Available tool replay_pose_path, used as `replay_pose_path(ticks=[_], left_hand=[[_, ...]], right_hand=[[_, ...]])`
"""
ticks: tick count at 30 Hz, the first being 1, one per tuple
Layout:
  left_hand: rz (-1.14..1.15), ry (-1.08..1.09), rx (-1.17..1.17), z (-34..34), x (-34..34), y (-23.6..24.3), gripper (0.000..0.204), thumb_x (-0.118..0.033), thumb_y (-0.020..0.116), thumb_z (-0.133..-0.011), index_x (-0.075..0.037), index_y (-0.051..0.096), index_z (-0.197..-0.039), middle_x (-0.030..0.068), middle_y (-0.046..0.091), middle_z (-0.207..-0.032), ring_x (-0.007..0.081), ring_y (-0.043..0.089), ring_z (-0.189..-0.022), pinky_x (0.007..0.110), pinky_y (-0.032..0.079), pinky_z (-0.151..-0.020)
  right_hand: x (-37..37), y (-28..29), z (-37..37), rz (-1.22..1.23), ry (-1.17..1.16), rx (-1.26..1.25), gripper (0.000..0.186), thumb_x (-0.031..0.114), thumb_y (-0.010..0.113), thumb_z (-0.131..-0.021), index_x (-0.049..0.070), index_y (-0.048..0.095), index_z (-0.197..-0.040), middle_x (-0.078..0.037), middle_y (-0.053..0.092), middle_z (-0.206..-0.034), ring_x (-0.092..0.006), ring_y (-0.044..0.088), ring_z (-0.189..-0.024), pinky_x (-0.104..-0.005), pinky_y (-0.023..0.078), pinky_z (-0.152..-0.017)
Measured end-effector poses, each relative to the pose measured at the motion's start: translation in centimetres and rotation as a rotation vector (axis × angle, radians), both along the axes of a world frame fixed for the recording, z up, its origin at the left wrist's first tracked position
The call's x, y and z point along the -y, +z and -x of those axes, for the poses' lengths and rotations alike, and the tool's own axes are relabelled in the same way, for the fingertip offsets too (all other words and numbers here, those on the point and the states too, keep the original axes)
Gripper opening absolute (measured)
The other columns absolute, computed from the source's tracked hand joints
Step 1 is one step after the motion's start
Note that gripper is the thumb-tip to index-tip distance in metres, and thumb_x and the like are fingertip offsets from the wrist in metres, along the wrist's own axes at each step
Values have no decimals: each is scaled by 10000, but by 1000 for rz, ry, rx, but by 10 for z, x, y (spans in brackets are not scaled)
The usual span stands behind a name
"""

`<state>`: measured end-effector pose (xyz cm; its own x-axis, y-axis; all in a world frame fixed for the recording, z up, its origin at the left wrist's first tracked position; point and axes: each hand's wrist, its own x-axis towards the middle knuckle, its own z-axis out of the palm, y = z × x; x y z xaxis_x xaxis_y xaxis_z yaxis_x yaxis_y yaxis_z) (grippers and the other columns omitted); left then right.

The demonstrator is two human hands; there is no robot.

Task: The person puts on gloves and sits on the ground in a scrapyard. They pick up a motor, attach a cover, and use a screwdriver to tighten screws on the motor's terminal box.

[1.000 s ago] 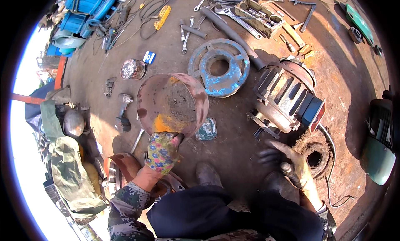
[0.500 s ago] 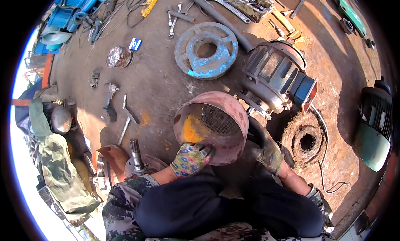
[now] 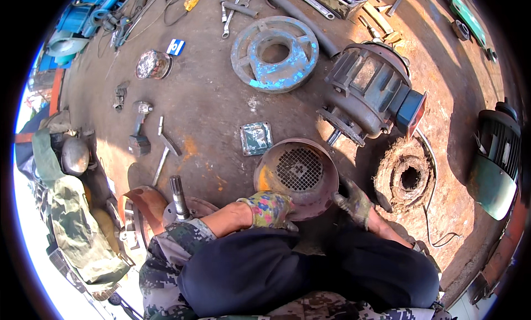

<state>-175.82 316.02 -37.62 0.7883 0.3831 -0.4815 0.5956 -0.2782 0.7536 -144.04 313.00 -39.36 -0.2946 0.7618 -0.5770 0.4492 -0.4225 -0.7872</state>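
Note:
A round, rusty reddish fan cover (image 3: 328, 173) with a mesh grille in its bottom is in front of my knees, its open side facing up and toward me. An orange-yellow patch marks its inner left wall. My left hand (image 3: 271, 209), in a floral glove, is closed on the cover's near left rim, fingers partly hidden. My right hand (image 3: 355, 205), in a dirty glove, is at the right rim with its fingers stretched and apart; the thumb is at or very near the edge. Just beyond the cover lies a square painted metal plate (image 3: 256, 138).
Beyond stand a blue-flecked ring casting (image 3: 275, 54) and a finned motor (image 3: 368, 90). A dirt-caked ring (image 3: 406, 179) is at right, a green-ended motor (image 3: 494, 159) farther right. On the left are a cordless tool (image 3: 140, 129), a hammer (image 3: 166, 151), an upright splined shaft (image 3: 178, 198) and a jar (image 3: 154, 64).
The fan cover has come down and shifted right, its grille now showing more fully. The square plate has come into sight behind it. My right hand's fingers have spread beside the rim.

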Motion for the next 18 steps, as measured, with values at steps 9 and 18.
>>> replay_pose_path(ticks=[9, 18], left_hand=[[-310, 429, -385, -52, -37, -41, 402, -316, 426, -1102, 7, 664, -1103, 274, 712, -1068, 437, 682, -1016, 545, 521, -894], [-227, 113, -361, -51, -33, -45, 284, -191, 488, -1042, -22, 686, -1158, 223, 717, -1121, 406, 696, -1069, 510, 541, -923]], right_hand=[[-19, 11, 3, -58, 1, 94, 678, 398, 698, -987, 49, 494, -1531, -247, 575, -1478, -388, 537, -1398, -449, 438, -1151], [-31, 17, 2, -44, 41, 112, 729, 457, 679, -984, 23, 484, -1535, -246, 583, -1471, -383, 534, -1402, -437, 436, -1154]])
